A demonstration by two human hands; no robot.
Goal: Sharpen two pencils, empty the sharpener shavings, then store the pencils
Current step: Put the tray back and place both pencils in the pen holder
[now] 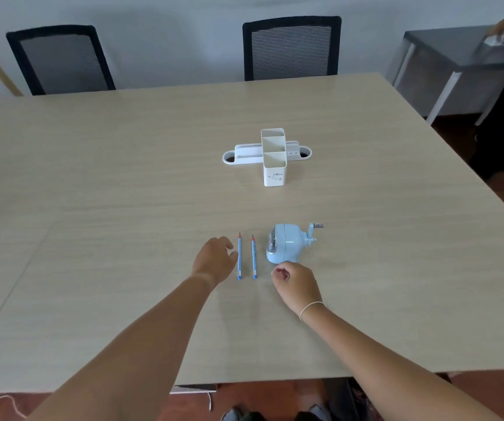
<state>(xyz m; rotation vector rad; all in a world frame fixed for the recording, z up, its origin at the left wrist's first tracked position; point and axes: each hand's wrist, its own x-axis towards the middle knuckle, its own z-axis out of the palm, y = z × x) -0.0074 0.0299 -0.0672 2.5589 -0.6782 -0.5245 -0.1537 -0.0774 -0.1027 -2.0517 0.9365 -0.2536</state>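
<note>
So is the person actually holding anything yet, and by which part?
Nothing is held. The left hand is open beside the left pencil, not gripping it. The right hand is loosely curled near the sharpener, apparently empty.

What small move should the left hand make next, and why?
Probably close the left hand on the nearer blue pencil: both pencils lie flat on the beige wooden table, the open grip is beside it, and the light-blue crank sharpener stands ready.
</note>
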